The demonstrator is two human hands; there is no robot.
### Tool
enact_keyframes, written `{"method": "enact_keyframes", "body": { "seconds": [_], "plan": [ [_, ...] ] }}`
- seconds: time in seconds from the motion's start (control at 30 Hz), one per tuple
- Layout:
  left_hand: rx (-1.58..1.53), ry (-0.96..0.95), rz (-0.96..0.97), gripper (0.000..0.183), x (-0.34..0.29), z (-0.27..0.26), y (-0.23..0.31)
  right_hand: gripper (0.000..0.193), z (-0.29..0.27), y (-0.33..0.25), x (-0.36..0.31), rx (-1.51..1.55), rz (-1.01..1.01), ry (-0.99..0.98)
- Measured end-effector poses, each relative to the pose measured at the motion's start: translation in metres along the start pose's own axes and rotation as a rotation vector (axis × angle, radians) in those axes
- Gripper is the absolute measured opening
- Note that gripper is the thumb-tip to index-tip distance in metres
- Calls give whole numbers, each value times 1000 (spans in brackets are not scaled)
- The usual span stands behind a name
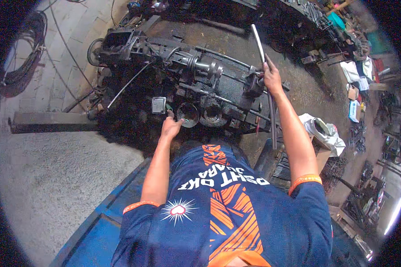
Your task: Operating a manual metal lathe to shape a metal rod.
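Observation:
A long lathe-like machine (pixel 196 66) with a shiny shaft and guide rails lies in front of me. My right hand (pixel 272 79) is closed round a bright metal rod (pixel 257 42) that sticks up past my fingers, beside a dark block on the machine's right part. Below that hand runs a darker bar (pixel 272 118); whether it is the same piece, I cannot tell. My left hand (pixel 170 127) is closed at the machine's near side, thumb by the rim of a round metal dish (pixel 188 125). Something green (pixel 169 108) shows at its fingertips; its grip is partly hidden.
A second round dish (pixel 210 124) and a square pale container (pixel 158 105) stand close by. A thin rod (pixel 130 84) slants on the left, above a steel beam (pixel 53 122). Coiled cable (pixel 24 53) lies far left. At right are white cloth (pixel 323 133) and cluttered tools.

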State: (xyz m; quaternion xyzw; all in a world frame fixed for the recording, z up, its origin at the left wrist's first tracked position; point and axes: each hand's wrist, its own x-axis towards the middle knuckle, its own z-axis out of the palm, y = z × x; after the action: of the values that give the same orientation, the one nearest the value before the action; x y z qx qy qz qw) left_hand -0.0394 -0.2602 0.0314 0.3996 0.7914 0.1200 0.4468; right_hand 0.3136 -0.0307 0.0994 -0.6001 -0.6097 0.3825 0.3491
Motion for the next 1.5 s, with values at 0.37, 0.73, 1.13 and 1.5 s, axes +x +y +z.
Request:
{"method": "enact_keyframes", "body": {
  "seconds": [0.37, 0.73, 1.13, 1.5],
  "plan": [
    [-43, 50, 69, 90, 11, 6, -11, 44, 1, 7, 4, -122, -100, 51],
    [227, 71, -12, 85, 0, 3, 2, 48, -2, -10, -4, -287, -68, 67],
    [301, 78, -12, 76, -1, 0, 23, 54, -10, 10, 11, -29, 60, -152],
    [323, 148, 71, 59, 15, 4, 11, 65, -31, 15, 27, 250, 171, -395]
  ]
}}
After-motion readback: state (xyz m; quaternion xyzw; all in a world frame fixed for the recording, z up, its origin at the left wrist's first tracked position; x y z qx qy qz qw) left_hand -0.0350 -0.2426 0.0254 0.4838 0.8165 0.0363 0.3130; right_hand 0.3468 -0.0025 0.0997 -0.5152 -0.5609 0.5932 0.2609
